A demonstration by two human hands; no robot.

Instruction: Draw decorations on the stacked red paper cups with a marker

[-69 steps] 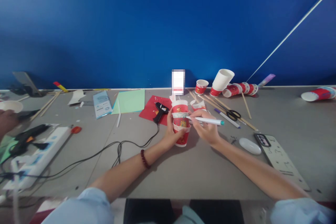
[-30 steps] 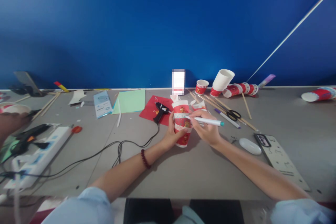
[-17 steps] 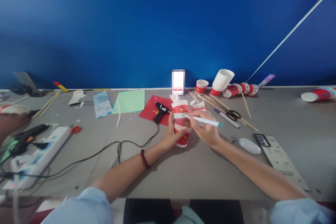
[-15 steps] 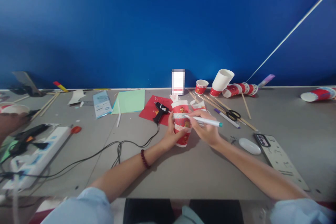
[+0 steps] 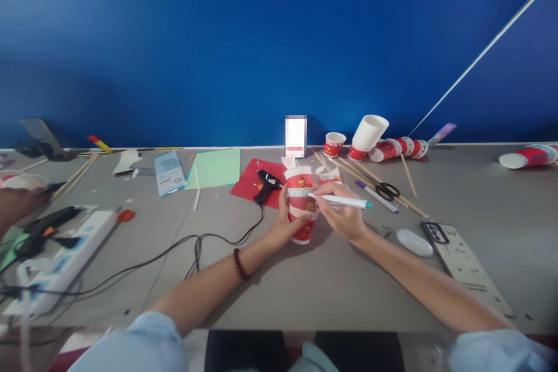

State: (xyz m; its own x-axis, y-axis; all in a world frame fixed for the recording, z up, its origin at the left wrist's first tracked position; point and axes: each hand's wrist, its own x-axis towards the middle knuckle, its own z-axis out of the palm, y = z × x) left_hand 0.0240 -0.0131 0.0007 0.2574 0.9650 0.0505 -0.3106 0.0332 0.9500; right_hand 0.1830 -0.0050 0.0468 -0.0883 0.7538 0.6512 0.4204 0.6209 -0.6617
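Observation:
A stack of red and white paper cups (image 5: 301,197) stands upright on the grey table (image 5: 305,285) in front of me. My left hand (image 5: 283,224) is wrapped round the lower cups from the left. My right hand (image 5: 342,212) grips a white marker with a teal end (image 5: 344,201); its tip touches the white band near the top of the stack.
A black glue gun (image 5: 265,185) lies on red paper (image 5: 248,183) just left of the stack, its cord running to a power strip (image 5: 65,258). Scissors (image 5: 386,190), sticks, loose cups (image 5: 370,139), a white case (image 5: 414,242) and a phone (image 5: 462,264) lie right. Another person's hand (image 5: 13,209) is far left.
The marker tip has crept a little to the left along the cup's white band. My left hand and the stack have stayed put.

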